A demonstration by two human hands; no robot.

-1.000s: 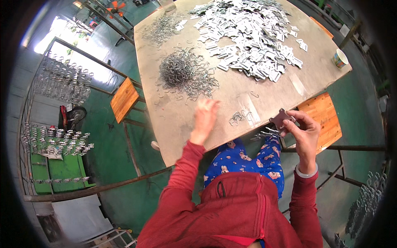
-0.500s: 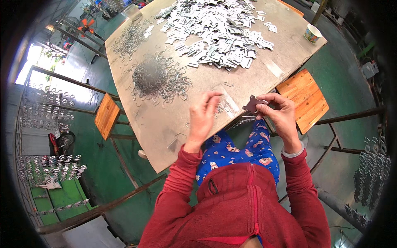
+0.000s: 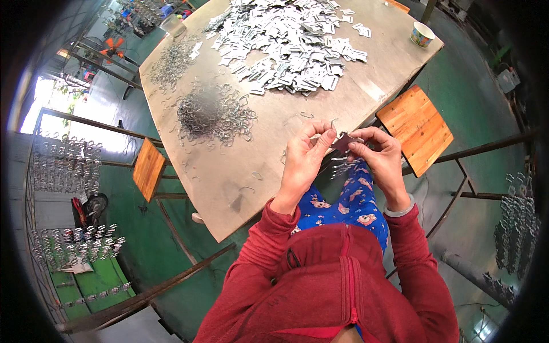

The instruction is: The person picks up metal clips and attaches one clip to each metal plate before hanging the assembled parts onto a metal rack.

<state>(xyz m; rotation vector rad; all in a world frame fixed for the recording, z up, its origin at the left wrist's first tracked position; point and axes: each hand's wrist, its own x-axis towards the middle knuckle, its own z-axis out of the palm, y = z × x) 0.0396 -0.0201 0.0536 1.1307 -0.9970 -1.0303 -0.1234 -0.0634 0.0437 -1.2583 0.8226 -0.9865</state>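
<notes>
A: What are the person's hands doing?

B: Both are raised together over the near edge of the worktop (image 3: 269, 171). The right hand (image 3: 380, 163) has its fingers (image 3: 360, 147) pinched shut on a small flat metal plate (image 3: 345, 141), gripping it from the right. The left hand (image 3: 303, 157) meets it from the left, its fingers (image 3: 326, 134) closed on a thin wire hook (image 3: 332, 122) that rises just above the plate's left end. Whether hook and plate already touch cannot be told.

A: So where does the plate sit in the scene?

B: Between the two hands, above the gap between the worktop's near edge and the person's lap, which is clad in blue patterned trousers (image 3: 349, 206). Some more metal pieces (image 3: 342, 167) hang or lie just below the hands; it is too small to tell which.

A: And on the worktop?

B: A dark tangle of wire hooks (image 3: 211, 114) lies to the left, well apart from the hands. Farther off, a broad heap of flat silvery plates (image 3: 291, 40) covers the far middle. A second, thinner scatter of wire (image 3: 174, 57) lies at the far left. A paper cup (image 3: 422, 34) stands at the far right corner.

A: Anything around it?

B: A wooden stool (image 3: 416, 128) stands just right of the hands and another stool (image 3: 148, 168) at the left edge, both on a green floor (image 3: 474, 86).
</notes>
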